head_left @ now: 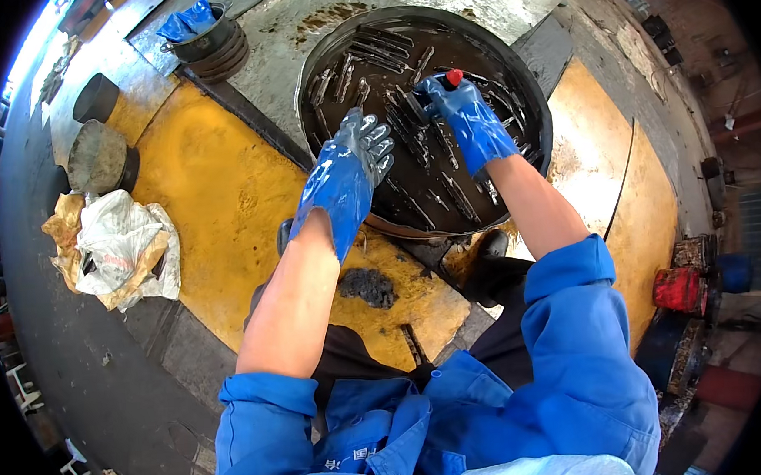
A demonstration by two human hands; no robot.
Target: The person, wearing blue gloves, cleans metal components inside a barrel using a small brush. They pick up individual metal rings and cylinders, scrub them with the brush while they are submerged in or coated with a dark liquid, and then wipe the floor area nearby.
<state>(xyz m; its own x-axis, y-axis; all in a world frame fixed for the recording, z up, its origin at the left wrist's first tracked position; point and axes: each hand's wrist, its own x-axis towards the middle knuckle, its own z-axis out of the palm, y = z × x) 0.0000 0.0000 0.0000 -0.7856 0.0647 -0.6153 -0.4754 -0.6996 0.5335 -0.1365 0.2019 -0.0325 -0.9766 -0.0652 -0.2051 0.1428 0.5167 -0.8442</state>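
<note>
My left hand (353, 168), in a blue rubber glove wet with dark oil, hovers over the left rim of a wide round pan (305, 85). Its fingers are stretched out and nothing lies in them. My right hand (464, 115), gloved in blue too, is closed over the pan around a dark tool with a red end (453, 77); most of the tool is hidden, so its kind does not show. Dark liquid (465, 58) covers the pan's bottom. Several long, dark, oily metal strips (381, 49) lie in it, some bunched near my right hand.
Yellow stained sheets (210, 161) cover the floor. A dark wad of rag (367, 288) lies between my feet. Crumpled white plastic bags (128, 240) and round metal tubs (97, 156) sit at left. A pot (203, 41) with blue gloves (189, 21) stands at the far left.
</note>
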